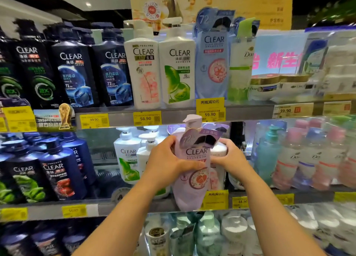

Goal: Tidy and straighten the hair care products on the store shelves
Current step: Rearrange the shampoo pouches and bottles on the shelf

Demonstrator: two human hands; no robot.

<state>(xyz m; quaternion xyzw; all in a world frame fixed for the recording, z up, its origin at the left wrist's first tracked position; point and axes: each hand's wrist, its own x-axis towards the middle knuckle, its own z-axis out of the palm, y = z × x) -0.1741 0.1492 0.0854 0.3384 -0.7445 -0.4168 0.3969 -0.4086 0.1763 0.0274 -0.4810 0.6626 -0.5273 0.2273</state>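
A lilac CLEAR pump bottle (192,186) with a purple neck tag hangs in front of the middle shelf (123,207), tilted a little. My left hand (169,159) grips its left side, thumb across the label. My right hand (229,155) holds a white bottle (219,149) just behind and to the right of the lilac one. White CLEAR pump bottles (128,157) stand to the left on the same shelf.
The top shelf carries dark blue CLEAR bottles (73,67), white CLEAR bottles (143,67), a light blue CLEAR bottle (212,63) and Dove jars (269,86). Pastel Dove bottles (308,155) fill the middle shelf's right. Yellow price tags (146,118) line the shelf edges.
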